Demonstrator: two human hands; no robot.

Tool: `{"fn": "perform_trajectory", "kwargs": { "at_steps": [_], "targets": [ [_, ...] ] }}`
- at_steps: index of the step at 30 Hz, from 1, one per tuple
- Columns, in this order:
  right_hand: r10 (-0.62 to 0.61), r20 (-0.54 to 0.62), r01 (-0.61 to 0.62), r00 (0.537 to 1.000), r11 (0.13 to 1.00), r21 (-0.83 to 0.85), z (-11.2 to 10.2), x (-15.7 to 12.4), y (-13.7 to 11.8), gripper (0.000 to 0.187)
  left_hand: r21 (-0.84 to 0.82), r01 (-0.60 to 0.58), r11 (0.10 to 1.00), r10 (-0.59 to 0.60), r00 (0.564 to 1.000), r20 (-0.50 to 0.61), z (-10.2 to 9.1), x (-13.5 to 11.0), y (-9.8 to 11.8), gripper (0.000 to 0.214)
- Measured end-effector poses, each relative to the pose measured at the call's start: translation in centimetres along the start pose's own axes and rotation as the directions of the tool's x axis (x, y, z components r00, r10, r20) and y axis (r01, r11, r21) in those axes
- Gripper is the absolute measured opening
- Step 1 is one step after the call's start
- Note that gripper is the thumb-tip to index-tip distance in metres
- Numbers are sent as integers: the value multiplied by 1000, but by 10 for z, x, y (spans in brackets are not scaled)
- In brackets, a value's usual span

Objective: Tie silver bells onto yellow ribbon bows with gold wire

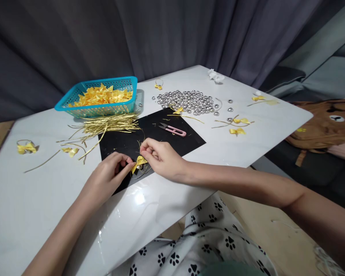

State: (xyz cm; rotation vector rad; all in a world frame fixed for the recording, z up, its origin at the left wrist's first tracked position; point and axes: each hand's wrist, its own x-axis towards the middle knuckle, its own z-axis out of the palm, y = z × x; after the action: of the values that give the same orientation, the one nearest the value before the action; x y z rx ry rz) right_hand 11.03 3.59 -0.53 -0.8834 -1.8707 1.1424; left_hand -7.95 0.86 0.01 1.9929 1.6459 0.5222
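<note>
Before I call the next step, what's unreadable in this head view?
All in the head view:
right hand: knuckles hide its grip at the yellow bow.
wire loop under the bow: too thin to trace.
blue basket: wall hides how deep its contents lie.
silver beads: too small for detail.

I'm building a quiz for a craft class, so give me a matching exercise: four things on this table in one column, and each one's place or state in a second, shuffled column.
Things
1. teal basket
2. pink snips
3. silver beads
4. single bow

Places or states
A. lying untouched on the black mat
B. pinched between the left hand and right hand
C. heaped loose at the far side of the white table
D. full of yellow bows

Pairs: 1-D, 2-A, 3-C, 4-B
</note>
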Motion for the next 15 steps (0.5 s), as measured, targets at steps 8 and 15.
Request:
{"fn": "perform_trajectory", "kwargs": {
  "at_steps": [8, 15],
  "targets": [
    [69, 116, -96, 991, 965, 242, 11, -4, 4, 7, -228, 24, 973, -25, 1000, 2, 3, -1, 14, 31],
    [142, -17, -135, 990, 964, 227, 10, -3, 9, 7, -462, 108, 880, -159, 985, -74, 7, 1, 17, 28]
  ]
}}
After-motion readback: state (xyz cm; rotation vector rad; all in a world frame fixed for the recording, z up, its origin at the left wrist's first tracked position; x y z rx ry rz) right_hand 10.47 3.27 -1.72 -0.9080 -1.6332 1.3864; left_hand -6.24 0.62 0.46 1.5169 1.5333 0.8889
